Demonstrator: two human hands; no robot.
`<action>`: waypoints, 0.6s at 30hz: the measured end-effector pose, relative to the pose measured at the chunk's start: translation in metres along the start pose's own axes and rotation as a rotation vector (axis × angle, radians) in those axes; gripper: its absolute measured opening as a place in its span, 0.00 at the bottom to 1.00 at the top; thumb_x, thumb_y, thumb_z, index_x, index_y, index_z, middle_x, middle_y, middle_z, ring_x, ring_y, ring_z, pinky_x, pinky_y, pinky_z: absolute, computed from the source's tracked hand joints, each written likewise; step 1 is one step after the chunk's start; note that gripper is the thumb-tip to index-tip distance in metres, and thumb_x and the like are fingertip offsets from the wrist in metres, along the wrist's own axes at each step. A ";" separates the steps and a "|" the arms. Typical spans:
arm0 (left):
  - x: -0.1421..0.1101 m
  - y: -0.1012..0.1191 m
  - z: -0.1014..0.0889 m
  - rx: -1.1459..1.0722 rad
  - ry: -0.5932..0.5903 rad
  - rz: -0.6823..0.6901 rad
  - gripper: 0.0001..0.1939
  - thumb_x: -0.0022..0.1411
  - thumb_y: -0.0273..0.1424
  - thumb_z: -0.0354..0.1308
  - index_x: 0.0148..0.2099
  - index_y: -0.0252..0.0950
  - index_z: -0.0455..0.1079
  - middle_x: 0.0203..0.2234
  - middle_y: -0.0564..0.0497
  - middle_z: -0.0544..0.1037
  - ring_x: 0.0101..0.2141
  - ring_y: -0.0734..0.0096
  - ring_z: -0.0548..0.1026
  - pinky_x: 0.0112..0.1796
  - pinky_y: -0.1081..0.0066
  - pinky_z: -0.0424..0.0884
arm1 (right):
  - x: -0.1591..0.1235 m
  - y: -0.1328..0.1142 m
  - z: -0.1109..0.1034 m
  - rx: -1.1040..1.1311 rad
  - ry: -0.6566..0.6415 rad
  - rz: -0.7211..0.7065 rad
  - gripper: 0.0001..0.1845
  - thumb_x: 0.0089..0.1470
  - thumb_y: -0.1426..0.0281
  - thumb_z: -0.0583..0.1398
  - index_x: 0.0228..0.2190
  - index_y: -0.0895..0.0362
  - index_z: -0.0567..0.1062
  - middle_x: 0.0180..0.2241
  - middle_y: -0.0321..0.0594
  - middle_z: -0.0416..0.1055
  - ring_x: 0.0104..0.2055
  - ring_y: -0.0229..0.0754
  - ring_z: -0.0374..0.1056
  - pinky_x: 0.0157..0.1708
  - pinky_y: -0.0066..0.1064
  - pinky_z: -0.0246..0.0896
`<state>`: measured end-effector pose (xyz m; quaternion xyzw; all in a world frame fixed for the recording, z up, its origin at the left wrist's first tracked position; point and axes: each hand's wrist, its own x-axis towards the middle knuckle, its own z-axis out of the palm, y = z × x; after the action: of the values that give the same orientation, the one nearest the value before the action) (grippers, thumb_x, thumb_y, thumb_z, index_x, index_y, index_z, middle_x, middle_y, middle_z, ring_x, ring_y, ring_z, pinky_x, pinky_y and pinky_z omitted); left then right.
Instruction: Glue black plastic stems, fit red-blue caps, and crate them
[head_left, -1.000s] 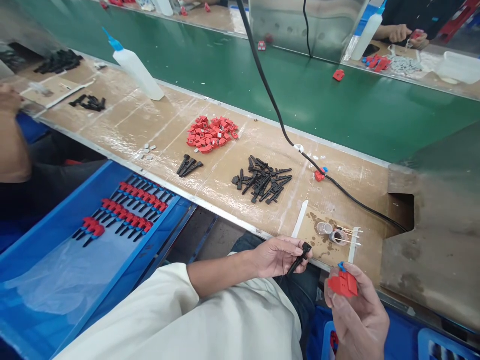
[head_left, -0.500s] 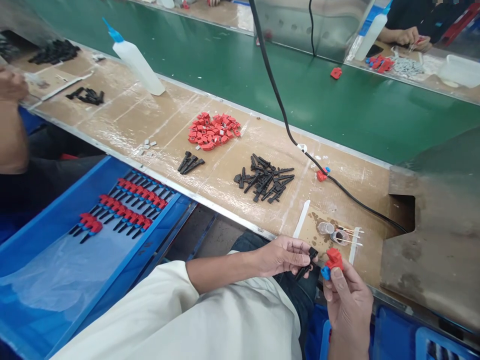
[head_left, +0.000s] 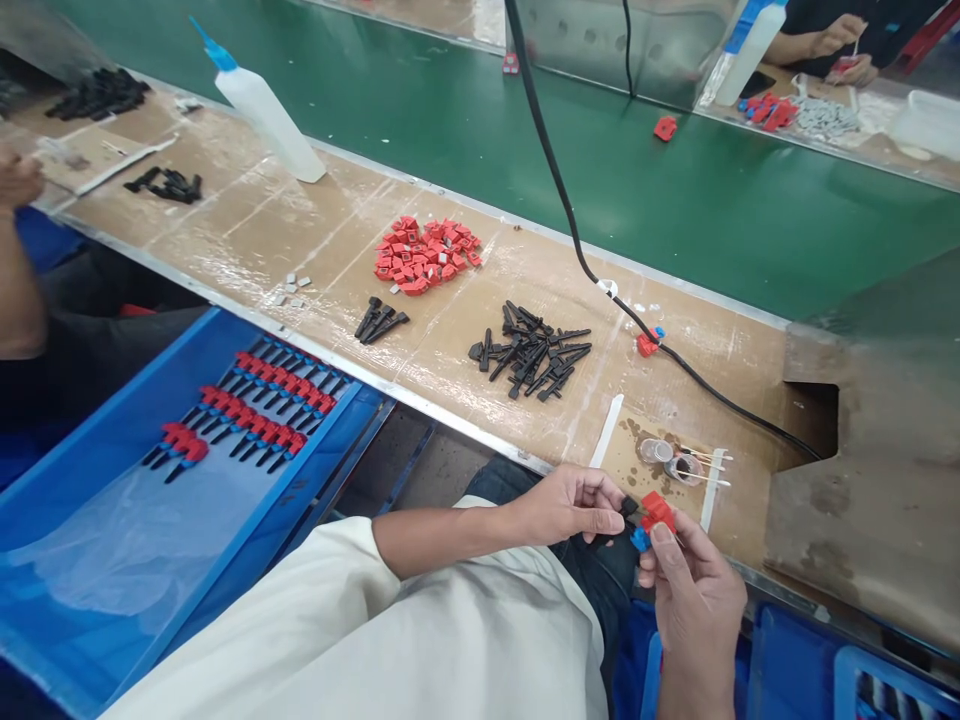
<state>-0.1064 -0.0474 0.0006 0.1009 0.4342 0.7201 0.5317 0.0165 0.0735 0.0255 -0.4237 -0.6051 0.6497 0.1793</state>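
My left hand (head_left: 574, 508) pinches a black plastic part (head_left: 628, 506), most of it hidden behind the fingers. Opposite it, my right hand (head_left: 697, 585) grips a red-and-blue plastic piece (head_left: 657, 511) between thumb and fingers. The two parts meet or nearly meet in front of my lap; whether they touch I cannot tell. Just beyond the hands, two small clear cups (head_left: 684, 468) with cotton swabs (head_left: 712, 472) across one stand on a stained card. Up the bench lie a pile of black stick-shaped parts (head_left: 534, 350) and a heap of red pieces (head_left: 426, 256).
A blue tray (head_left: 45, 480) at left holds rows of red, blue and black assemblies. A black cable (head_left: 551, 170) hangs across the bench to a metal housing (head_left: 862, 480). A squeeze bottle (head_left: 270, 125) stands near the green belt (head_left: 420, 110). Other people's hands work at left and across.
My right hand has moved slightly left, bringing the red-and-blue piece up to the black part in my left hand. The black part now shows less beyond the fingers.
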 end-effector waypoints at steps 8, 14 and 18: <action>-0.001 0.015 -0.003 0.161 0.012 -0.022 0.31 0.41 0.53 0.73 0.34 0.31 0.71 0.20 0.56 0.72 0.20 0.79 0.68 0.21 0.77 0.64 | -0.010 -0.002 0.017 -0.096 0.094 -0.057 0.29 0.45 0.53 0.71 0.42 0.61 0.80 0.25 0.37 0.73 0.19 0.34 0.64 0.19 0.28 0.65; -0.001 0.019 -0.003 0.227 -0.015 -0.008 0.27 0.42 0.50 0.74 0.31 0.31 0.72 0.20 0.56 0.70 0.21 0.80 0.65 0.24 0.76 0.62 | -0.018 0.005 0.030 -0.097 0.128 -0.129 0.26 0.48 0.54 0.70 0.42 0.60 0.80 0.37 0.43 0.76 0.20 0.31 0.63 0.19 0.26 0.64; -0.002 0.022 -0.008 0.259 -0.023 0.052 0.23 0.44 0.44 0.75 0.31 0.31 0.74 0.22 0.54 0.73 0.25 0.78 0.67 0.30 0.75 0.63 | -0.015 0.011 0.026 -0.068 0.088 -0.152 0.26 0.50 0.54 0.68 0.43 0.61 0.78 0.30 0.40 0.75 0.20 0.33 0.64 0.19 0.27 0.65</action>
<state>-0.1255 -0.0549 0.0124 0.1881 0.5147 0.6702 0.5005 0.0082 0.0434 0.0178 -0.4106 -0.6487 0.5941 0.2402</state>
